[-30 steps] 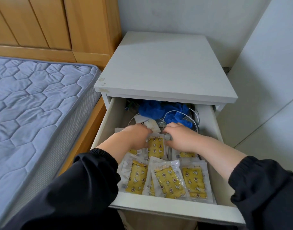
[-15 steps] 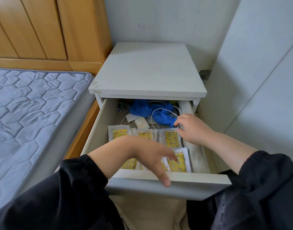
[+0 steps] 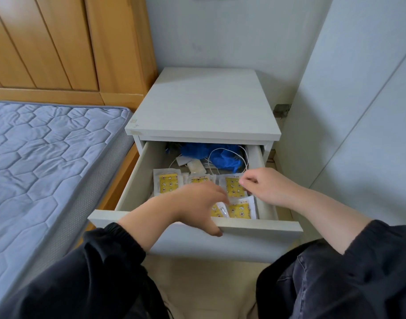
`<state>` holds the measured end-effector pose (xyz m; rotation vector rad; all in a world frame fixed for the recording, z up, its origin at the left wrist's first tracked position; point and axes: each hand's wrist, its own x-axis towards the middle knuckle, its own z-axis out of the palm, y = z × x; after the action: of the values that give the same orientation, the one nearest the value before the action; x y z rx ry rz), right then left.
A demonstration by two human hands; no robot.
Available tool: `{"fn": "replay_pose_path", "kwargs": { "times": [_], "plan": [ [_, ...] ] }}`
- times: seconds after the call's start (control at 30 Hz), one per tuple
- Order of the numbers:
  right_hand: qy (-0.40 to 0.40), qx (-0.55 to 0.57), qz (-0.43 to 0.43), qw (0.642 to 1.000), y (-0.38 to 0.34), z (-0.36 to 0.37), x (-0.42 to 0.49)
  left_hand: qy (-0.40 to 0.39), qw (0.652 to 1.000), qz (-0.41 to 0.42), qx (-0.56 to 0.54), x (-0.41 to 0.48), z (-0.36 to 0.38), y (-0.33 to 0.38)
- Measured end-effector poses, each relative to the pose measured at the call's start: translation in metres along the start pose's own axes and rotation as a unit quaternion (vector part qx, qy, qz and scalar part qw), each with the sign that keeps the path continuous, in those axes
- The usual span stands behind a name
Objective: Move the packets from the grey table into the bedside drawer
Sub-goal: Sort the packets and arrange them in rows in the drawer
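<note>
Head view: L hand fingers spread over drawer front, centre; R hand fingers curled above packets, pinch unclear.

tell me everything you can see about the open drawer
The drawer stands pulled well out of the pale grey bedside cabinet, level, with smooth off-white board walls and a flat front. Clear packets printed in yellow lie flat in rows across its floor. At the back sit a crumpled blue thing and a thin white cable. The left hand reaches over the front edge, thumb seemingly against it. The right hand hovers above the right-side packets.
</note>
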<state>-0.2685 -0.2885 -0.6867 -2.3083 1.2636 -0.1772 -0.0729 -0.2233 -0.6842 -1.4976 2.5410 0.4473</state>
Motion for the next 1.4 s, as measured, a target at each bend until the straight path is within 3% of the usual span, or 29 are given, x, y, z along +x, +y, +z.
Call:
{"fn": "replay_pose_path", "kwargs": {
  "times": [0.17, 0.37, 0.6, 0.83, 1.1, 1.23, 1.4],
  "plan": [
    [-0.020, -0.016, -0.008, 1.000, -0.008, -0.001, -0.007, 0.134, 0.989, -0.058, 0.029, 0.012, -0.001, -0.024],
    [0.062, -0.209, -0.056, 0.974, 0.008, 0.006, 0.013, 0.229, 0.964, -0.122, 0.065, 0.026, 0.001, -0.045],
    [0.229, -0.300, -0.095, 0.921, 0.016, 0.009, 0.044, 0.252, 0.936, -0.195, 0.151, 0.054, -0.011, -0.063],
    [0.174, -0.330, 0.029, 0.927, 0.024, -0.010, 0.090, 0.255, 0.925, -0.229, 0.163, 0.086, -0.024, -0.084],
    [0.299, -0.328, -0.016, 0.896, 0.038, 0.000, 0.116, 0.334, 0.905, -0.191, 0.179, 0.102, -0.021, -0.104],
    [0.301, -0.330, -0.018, 0.894, 0.039, 0.002, 0.117, 0.362, 0.899, -0.175, 0.174, 0.103, -0.019, -0.108],
    [0.241, -0.360, 0.012, 0.901, 0.026, -0.005, 0.115, 0.322, 0.915, -0.198, 0.141, 0.101, -0.020, -0.097]
  ]
}}
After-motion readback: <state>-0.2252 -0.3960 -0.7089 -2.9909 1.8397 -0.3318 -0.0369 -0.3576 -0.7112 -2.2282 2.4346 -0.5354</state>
